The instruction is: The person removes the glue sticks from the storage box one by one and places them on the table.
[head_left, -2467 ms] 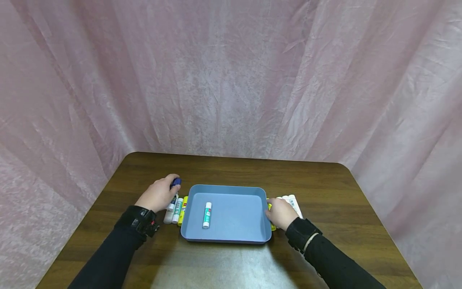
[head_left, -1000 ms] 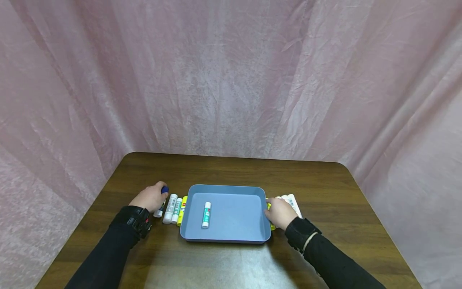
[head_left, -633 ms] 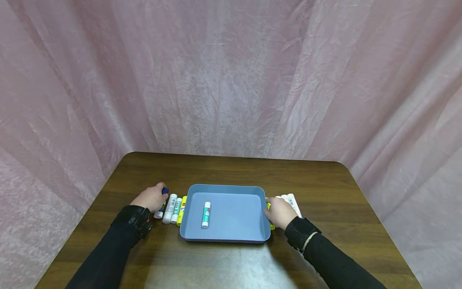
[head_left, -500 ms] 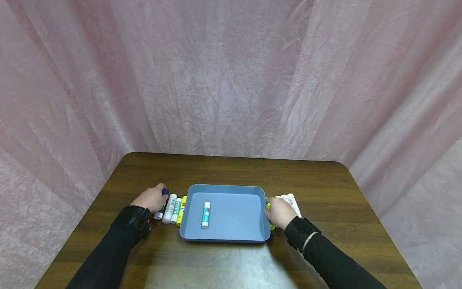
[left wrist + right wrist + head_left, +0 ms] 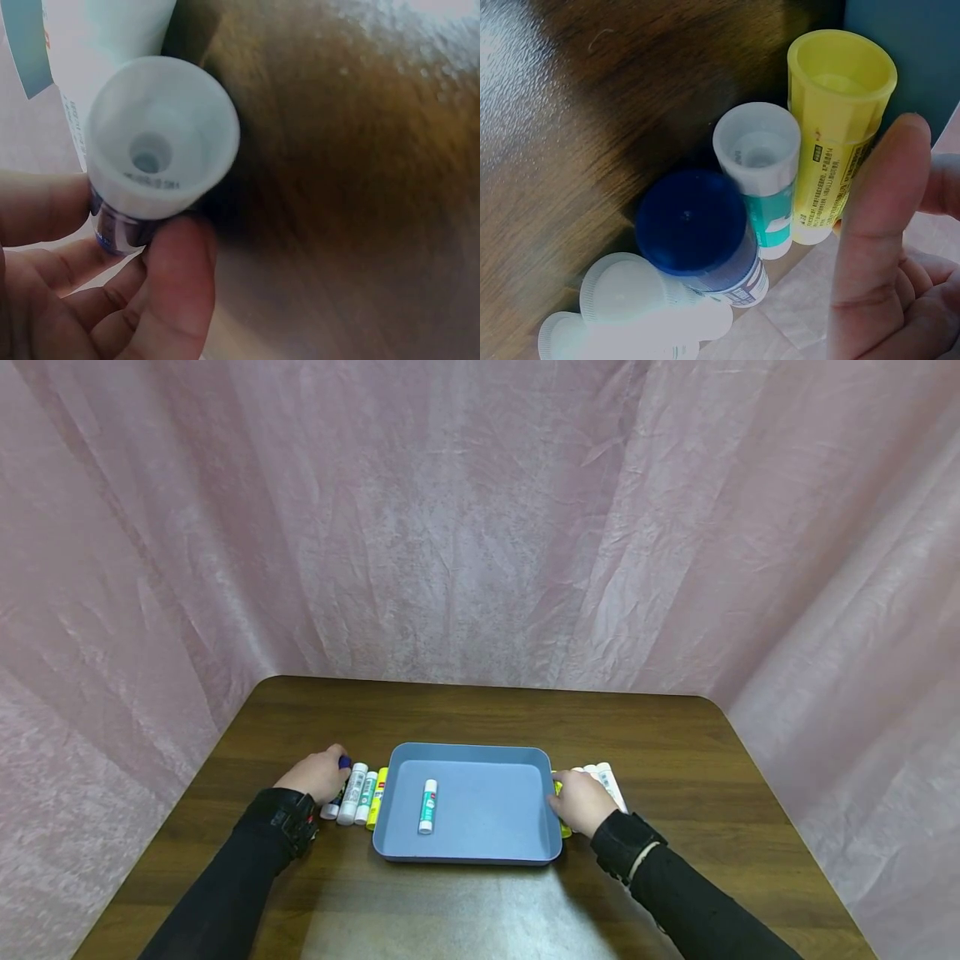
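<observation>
My left hand (image 5: pixel 315 775) pinches a blue-capped glue stick (image 5: pixel 165 127) at the left end of a row. Its white base faces the left wrist camera, with thumb and fingers around the dark label. Beside it lie a large white glue stick (image 5: pixel 352 793), a smaller white-and-green one (image 5: pixel 367 798) and a yellow one (image 5: pixel 377 799) against the blue tray (image 5: pixel 487 802). One white-and-green glue stick (image 5: pixel 427 807) lies inside the tray. At the tray's right rim is my right hand (image 5: pixel 587 802), thumb straight beside another yellow glue stick (image 5: pixel 821 165).
Right of the tray, a second row holds a white-and-green glue stick (image 5: pixel 769 206), a blue-capped one (image 5: pixel 692 225) and several white ones (image 5: pixel 622 292), partly hidden by the right hand in the head view. A pink curtain (image 5: pixel 480 527) hangs behind the wooden table (image 5: pixel 465 910).
The left hand has carried the blue-capped glue stick leftward and down to the row's left end, then eased slightly toward the large white one. The right hand stays at the tray's rim.
</observation>
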